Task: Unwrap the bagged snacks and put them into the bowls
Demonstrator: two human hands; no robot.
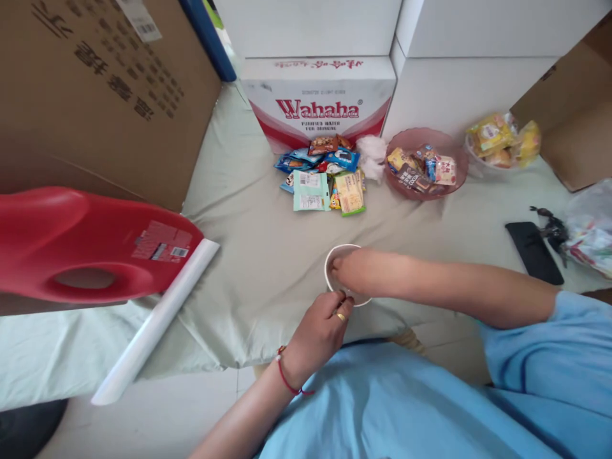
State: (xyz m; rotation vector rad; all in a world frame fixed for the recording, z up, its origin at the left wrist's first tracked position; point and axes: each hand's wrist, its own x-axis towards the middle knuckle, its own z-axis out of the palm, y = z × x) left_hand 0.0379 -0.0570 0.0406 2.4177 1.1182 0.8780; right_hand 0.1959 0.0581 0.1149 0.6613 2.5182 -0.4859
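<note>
A white round paper tub stands near the front edge of the cloth-covered table. My left hand, with a gold ring and a red bracelet, pinches the tub's near rim between thumb and fingers. From the right, my right hand reaches down into the tub; its fingers are mostly hidden inside, so I cannot see what they touch. Beyond the tub lies a pile of small snack packets in blue, green, brown and yellow.
A pink bowl of wrapped snacks and a bowl of yellow-packed buns stand at the back right, before a Wahaha carton. A phone and keys lie right. At left are a red jug, a white roll and a cardboard box.
</note>
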